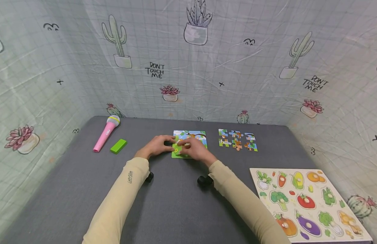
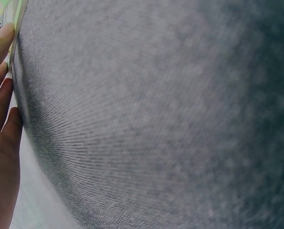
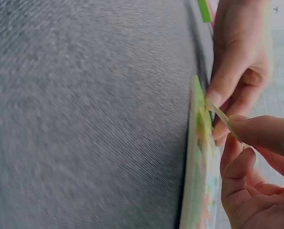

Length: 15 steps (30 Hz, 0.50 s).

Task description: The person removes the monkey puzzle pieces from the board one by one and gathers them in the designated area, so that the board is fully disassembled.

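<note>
A small picture jigsaw puzzle board [image 1: 202,133] with a bright green lower edge lies on the table between both hands. My right hand [image 1: 195,149] is over it and pinches a thin puzzle piece [image 3: 223,117] between thumb and fingers; the piece is tilted above the board in the right wrist view. Along the board's left edge rests my left hand [image 1: 157,145], thumb and fingers fairly straight against it. Its thumb tip [image 3: 215,98] appears close to the piece's far end; whether they touch I cannot tell. The hands hide part of the picture.
Several loose puzzle pieces [image 1: 237,144] lie in two rows right of the board. A vegetable puzzle board [image 1: 298,193] fills the table's front right. At the left are a green block [image 1: 118,146] and a pink toy microphone [image 1: 104,135]. Printed cloth [image 1: 200,78] encloses the table.
</note>
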Each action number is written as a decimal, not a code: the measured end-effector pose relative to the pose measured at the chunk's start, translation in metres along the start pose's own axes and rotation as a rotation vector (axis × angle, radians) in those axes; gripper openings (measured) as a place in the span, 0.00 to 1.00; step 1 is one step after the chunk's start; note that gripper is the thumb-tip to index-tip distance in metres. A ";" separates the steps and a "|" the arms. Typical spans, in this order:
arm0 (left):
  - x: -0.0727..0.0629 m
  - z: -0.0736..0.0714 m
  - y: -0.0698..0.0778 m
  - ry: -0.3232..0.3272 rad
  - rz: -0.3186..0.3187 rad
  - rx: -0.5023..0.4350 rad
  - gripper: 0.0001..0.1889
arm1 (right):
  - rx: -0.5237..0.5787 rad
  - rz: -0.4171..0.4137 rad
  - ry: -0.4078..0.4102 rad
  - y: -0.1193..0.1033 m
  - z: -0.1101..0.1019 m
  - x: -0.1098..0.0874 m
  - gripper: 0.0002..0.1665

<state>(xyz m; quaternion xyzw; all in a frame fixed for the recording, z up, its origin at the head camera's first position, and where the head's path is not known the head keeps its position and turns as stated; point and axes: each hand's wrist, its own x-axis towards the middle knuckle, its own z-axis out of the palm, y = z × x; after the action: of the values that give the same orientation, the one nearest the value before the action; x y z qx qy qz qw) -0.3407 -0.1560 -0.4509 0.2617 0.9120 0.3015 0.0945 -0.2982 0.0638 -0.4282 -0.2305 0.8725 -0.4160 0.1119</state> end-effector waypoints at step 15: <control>-0.002 0.000 0.002 -0.002 -0.010 -0.015 0.22 | 0.072 0.155 0.036 0.018 -0.033 -0.030 0.18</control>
<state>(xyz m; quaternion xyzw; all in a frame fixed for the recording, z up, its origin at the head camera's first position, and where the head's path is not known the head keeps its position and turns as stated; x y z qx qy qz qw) -0.3377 -0.1558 -0.4500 0.2568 0.9108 0.3078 0.0990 -0.2903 0.1109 -0.4211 -0.1505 0.8742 -0.4411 0.1362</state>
